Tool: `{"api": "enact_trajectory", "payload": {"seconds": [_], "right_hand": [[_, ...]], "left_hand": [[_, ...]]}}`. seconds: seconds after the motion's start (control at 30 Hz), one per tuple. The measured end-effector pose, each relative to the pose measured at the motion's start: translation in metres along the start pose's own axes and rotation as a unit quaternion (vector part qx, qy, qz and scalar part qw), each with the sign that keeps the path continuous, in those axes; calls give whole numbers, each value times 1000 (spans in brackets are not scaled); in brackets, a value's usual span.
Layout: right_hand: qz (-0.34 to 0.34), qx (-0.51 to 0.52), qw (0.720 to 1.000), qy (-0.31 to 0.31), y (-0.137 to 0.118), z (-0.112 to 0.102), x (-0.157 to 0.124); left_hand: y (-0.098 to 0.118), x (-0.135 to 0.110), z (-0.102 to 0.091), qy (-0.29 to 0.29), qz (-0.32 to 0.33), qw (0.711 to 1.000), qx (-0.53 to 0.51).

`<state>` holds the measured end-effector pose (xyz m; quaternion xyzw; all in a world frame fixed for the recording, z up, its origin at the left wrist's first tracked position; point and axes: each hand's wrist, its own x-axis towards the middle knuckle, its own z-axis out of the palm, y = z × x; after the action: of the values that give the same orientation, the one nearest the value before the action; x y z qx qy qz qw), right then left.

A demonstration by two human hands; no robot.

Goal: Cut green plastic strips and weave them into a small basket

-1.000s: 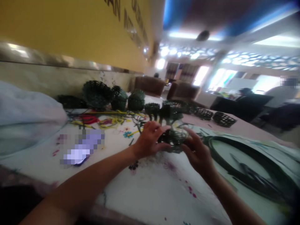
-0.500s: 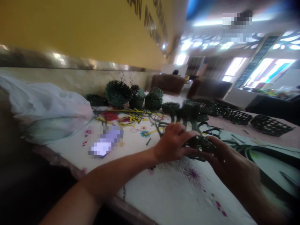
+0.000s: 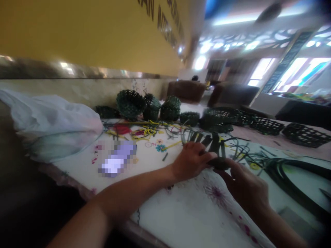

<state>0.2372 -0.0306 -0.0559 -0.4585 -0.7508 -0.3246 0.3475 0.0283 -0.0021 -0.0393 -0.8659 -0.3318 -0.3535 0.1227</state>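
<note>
Between my hands is a small, partly woven dark green basket (image 3: pixel 219 163), with loose flat strips standing up and away from its far side. My left hand (image 3: pixel 191 159) is closed on its left edge, thumb along the near side. On the right edge, the thumb and fingers of my right hand (image 3: pixel 241 181) pinch the weave. The basket is held over the white flowered tablecloth (image 3: pixel 196 213). My fingers cover much of the woven part.
Several finished green baskets (image 3: pixel 130 103) line the table's far side. A white plastic bag (image 3: pixel 57 117) and a phone (image 3: pixel 117 158) lie to the left. Yellow and green strips (image 3: pixel 147 130) are scattered behind my hands. Coiled green strips (image 3: pixel 284 179) and a dark pointed blade (image 3: pixel 325 193) lie at right.
The basket has tipped, so its woven side shows less and its loose strips fan out toward the far side. My right hand has shifted left, nearer my left hand.
</note>
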Motion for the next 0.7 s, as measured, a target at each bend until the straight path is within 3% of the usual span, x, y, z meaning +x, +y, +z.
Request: {"api": "enact_trajectory", "payload": {"seconds": [0.17, 0.37, 0.57, 0.7], "right_hand": [[-13, 17, 1000, 19, 3, -4, 0], [28, 116, 992, 49, -9, -29, 14], [110, 178, 977, -28, 0, -61, 21], [175, 217, 956, -87, 2, -65, 25]], "left_hand": [[-5, -2, -2, 32, 55, 998, 20], [1, 2, -21, 105, 79, 990, 41], [22, 11, -60, 96, 82, 992, 9], [25, 16, -67, 85, 60, 994, -32]]}}
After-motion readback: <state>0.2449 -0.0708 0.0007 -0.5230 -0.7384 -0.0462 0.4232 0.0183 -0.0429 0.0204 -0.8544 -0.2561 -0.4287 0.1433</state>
